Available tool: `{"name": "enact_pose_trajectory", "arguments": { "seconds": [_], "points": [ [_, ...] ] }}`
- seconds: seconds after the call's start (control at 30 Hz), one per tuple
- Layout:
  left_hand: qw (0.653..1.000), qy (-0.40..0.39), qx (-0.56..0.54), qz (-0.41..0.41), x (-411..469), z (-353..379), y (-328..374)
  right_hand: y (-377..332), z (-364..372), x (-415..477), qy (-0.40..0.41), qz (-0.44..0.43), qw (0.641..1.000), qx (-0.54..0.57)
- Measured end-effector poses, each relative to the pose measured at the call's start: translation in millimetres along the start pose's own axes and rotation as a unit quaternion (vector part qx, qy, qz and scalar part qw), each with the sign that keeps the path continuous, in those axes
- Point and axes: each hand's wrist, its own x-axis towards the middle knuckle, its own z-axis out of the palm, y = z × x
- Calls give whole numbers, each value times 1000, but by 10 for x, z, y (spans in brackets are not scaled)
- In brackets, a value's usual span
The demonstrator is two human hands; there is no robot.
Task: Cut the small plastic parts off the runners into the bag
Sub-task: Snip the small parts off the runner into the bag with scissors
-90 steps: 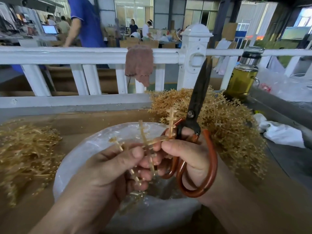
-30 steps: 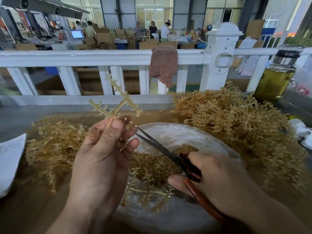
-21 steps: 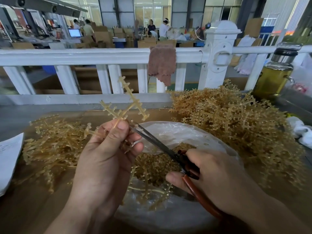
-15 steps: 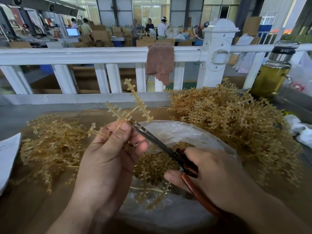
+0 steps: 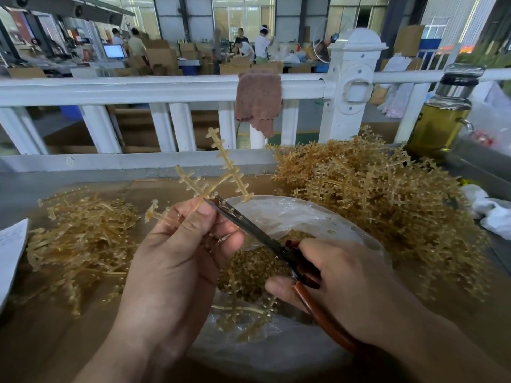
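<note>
My left hand [image 5: 177, 261] pinches a tan plastic runner [image 5: 221, 172] shaped like a branching cross, held up over the clear plastic bag [image 5: 304, 217]. Small parts still stud its upper arms. My right hand [image 5: 340, 283] grips scissors [image 5: 257, 233] with red-brown handles. Their dark blades point up and left, and the tips meet the runner just above my left thumb. Several cut tan pieces [image 5: 249, 269] lie heaped inside the bag under the blades.
A big heap of uncut runners [image 5: 367, 194] lies at the right, a flatter heap of runners [image 5: 80, 241] at the left. A white railing [image 5: 166, 89] with a brown cloth [image 5: 258, 98] runs behind. A bottle of yellow liquid [image 5: 439, 123] stands far right, paper [image 5: 11, 244] at the left edge.
Three seconds ago the scissors stood upright in my right hand beside the runner. Since then the blades have dropped to point left at the runner, and both have drifted slightly right.
</note>
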Motion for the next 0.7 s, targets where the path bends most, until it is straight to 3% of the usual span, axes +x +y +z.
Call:
{"name": "enact_pose_trajectory", "arguments": {
  "seconds": [0.7],
  "points": [
    [1000, 23, 9, 10, 3, -4, -20, -1, 58, -3, -4, -32, 999, -28]
  ]
}}
